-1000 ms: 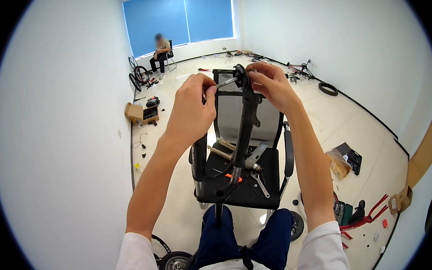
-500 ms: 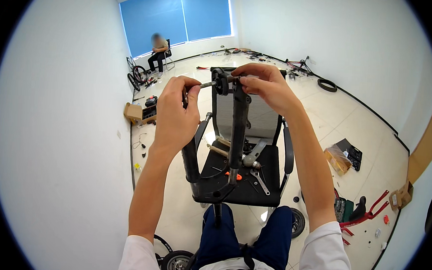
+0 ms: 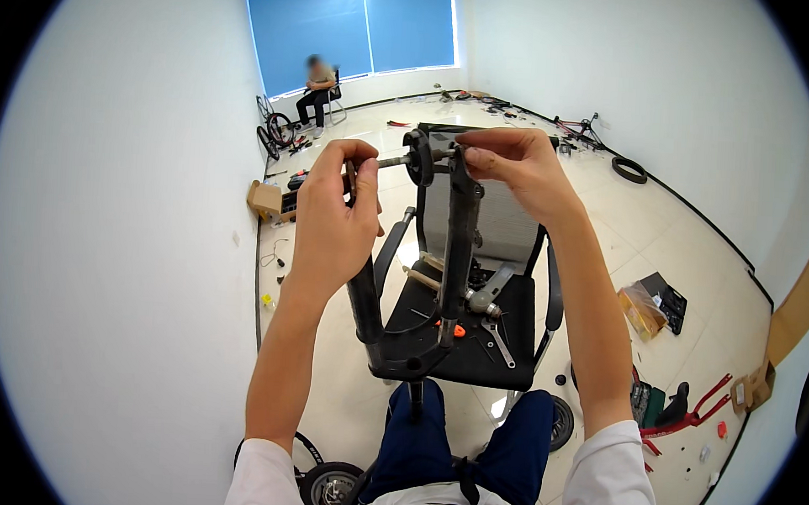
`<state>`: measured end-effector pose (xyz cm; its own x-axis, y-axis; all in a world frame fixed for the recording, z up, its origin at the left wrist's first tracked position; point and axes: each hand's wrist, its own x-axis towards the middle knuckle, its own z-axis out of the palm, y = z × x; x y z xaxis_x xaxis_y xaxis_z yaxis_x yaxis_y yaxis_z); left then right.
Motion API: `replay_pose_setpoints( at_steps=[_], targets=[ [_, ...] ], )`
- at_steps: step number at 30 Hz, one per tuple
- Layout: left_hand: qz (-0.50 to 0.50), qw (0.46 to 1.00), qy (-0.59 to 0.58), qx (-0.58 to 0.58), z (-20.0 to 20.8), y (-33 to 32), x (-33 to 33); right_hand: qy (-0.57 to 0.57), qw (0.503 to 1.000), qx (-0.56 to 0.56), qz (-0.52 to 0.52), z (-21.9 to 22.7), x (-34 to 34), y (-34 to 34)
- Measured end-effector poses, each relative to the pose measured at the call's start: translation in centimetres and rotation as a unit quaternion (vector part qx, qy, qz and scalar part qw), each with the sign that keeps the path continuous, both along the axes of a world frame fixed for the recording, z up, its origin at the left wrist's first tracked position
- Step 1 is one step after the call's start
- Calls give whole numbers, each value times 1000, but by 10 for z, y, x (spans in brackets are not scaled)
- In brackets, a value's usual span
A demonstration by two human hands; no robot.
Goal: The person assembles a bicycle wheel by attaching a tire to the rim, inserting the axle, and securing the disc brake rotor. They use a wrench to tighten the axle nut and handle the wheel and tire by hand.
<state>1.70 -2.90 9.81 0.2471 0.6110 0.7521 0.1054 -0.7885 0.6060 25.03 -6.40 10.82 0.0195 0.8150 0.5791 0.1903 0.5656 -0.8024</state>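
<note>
A black bicycle fork [image 3: 461,237] stands upside down in front of me, its crown low near my knees and its two leg ends raised. Between the leg ends sits a dark round hub [image 3: 419,158] on a threaded axle [image 3: 393,162]. My left hand [image 3: 335,214] is closed round the left leg end, with thumb and fingers at the axle's left end. At the right leg end my right hand [image 3: 525,172] pinches the axle's other end; its fingertips partly hide what is there.
Behind the fork, a black mesh chair [image 3: 493,221] holds an adjustable wrench [image 3: 499,342], a hammer [image 3: 484,299] and an orange-handled tool [image 3: 455,330]. A red bicycle frame [image 3: 688,418], cardboard box [image 3: 641,312] and small wheel [image 3: 330,491] lie around. One person [image 3: 318,92] sits far off.
The whole scene has shifted slightly right in view as my head turned. Both hands keep their hold at the fork's leg ends, and the right fingers have shifted slightly.
</note>
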Motion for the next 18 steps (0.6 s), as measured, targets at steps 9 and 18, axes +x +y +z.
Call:
replay_pose_setpoints(
  at_steps=[9,18],
  targets=[
    [-41,998,12,42,-10,-7,-4,150,986,-24,68,-24,0,14],
    [22,993,29,108,3,-10,-9,176,981,-6,83,-27,-6,3]
  ],
)
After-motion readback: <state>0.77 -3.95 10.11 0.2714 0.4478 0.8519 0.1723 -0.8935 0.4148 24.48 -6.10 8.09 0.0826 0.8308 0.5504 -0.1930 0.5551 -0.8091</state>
